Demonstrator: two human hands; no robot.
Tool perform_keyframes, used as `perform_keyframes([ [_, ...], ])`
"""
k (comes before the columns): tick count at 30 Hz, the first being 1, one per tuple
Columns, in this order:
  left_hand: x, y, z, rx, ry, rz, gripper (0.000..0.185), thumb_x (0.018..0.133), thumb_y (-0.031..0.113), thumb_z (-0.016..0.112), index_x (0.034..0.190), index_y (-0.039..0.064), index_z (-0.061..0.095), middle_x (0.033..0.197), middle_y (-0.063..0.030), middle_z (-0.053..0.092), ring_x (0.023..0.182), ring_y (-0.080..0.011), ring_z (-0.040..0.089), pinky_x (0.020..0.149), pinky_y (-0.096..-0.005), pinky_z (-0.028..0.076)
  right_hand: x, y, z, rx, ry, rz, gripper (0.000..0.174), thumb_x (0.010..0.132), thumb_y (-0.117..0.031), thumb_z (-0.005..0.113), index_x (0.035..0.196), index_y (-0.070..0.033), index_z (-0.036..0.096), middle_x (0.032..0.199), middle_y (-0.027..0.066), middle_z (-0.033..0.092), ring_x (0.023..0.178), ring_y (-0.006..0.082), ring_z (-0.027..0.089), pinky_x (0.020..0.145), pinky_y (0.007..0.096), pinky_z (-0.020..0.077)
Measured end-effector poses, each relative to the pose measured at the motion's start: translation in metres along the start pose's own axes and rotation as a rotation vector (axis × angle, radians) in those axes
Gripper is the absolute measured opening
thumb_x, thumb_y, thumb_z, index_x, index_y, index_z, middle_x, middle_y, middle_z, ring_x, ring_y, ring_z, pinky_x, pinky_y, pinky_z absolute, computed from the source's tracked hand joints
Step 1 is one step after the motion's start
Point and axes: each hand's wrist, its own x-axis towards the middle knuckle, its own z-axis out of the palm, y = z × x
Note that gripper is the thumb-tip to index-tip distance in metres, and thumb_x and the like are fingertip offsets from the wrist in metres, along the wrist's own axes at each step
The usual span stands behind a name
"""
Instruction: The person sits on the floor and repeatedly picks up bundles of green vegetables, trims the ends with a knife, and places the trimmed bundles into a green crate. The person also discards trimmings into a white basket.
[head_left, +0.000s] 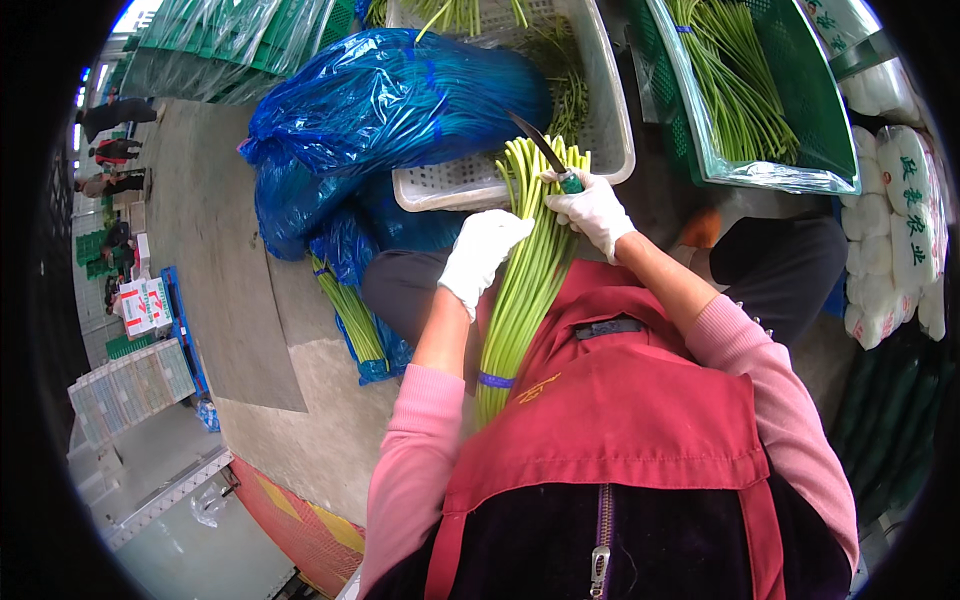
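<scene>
A long bundle of garlic scapes (525, 315) leans across my lap, its pale cut ends pointing away from me. A purple band (495, 381) circles its lower part. My right hand (596, 214), in a white glove, grips a knife by its green handle (571, 183) and rests against the upper right of the stems. The knife's dark curved blade (541, 141) points up and left over the cut ends. My left hand (484, 251), also gloved, has its fingers closed at the bundle's left edge; its fingertips are partly hidden among the stems.
Blue plastic bags of stems (397, 105) lie on and beside a white perforated crate (625, 150) ahead. Another banded bundle (349, 315) lies on the floor at left. At right stand a green crate (679, 142) holding scapes and bagged white produce (907, 202). People are far left.
</scene>
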Motion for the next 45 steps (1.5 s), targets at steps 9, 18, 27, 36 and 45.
perform_keyframes([
  [9, -0.015, 0.015, 0.004, -0.354, 0.003, -0.054, 0.020, 0.094, 0.025, 0.076, 0.088, 0.006, 0.073, 0.079, 0.0011, 0.065, 0.070, -0.0082, 0.057, 0.065, -0.0256, 0.046, -0.003, -0.008, 0.011, 0.171, -0.125, 0.025, 0.019, 0.092, -0.021, 0.076, 0.101, -0.004, 0.072, 0.073, 0.0026, 0.065, 0.050, 0.0069, 0.050, 0.045, 0.0235, 0.0344],
  [18, -0.012, -0.024, 0.027, -0.398, 0.302, -0.049, 0.018, 0.099, 0.024, 0.071, 0.100, 0.007, 0.074, 0.088, 0.0018, 0.068, 0.075, -0.0077, 0.059, 0.069, -0.0246, 0.048, 0.040, -0.036, 0.002, -0.017, 0.044, -0.082, 0.012, 0.094, -0.013, 0.075, 0.091, -0.006, 0.065, 0.072, 0.0033, 0.063, 0.055, 0.0096, 0.054, 0.051, 0.0256, 0.0437],
  [27, 0.011, 0.001, 0.036, 0.066, 0.464, -0.195, 0.092, 0.075, 0.040, 0.094, 0.141, -0.006, 0.048, 0.123, -0.0196, 0.068, 0.106, -0.0267, 0.068, 0.091, -0.0372, 0.057, 0.046, -0.045, -0.025, 0.016, 0.221, -0.215, 0.016, 0.096, -0.020, 0.075, 0.099, -0.007, 0.068, 0.072, -0.0020, 0.059, 0.057, 0.0050, 0.047, 0.050, 0.0235, 0.0394],
  [36, 0.027, -0.010, 0.020, -0.511, 0.079, -0.227, 0.033, 0.096, 0.017, 0.071, 0.124, -0.001, 0.070, 0.105, -0.0086, 0.075, 0.086, -0.0154, 0.071, 0.077, -0.0303, 0.058, -0.007, 0.039, -0.045, 0.176, 0.164, 0.073, 0.021, 0.092, -0.019, 0.080, 0.104, -0.007, 0.068, 0.069, -0.0014, 0.058, 0.050, 0.0066, 0.048, 0.044, 0.0231, 0.0361],
  [45, 0.018, -0.003, 0.014, -0.975, -0.046, -0.384, 0.037, 0.098, 0.016, 0.066, 0.132, -0.001, 0.065, 0.112, -0.0121, 0.074, 0.093, -0.0232, 0.074, 0.083, -0.0344, 0.061, 0.002, 0.026, -0.043, 0.189, 0.186, 0.038, 0.022, 0.092, -0.019, 0.080, 0.107, -0.005, 0.070, 0.067, -0.0002, 0.059, 0.048, 0.0067, 0.047, 0.044, 0.0237, 0.0358],
])
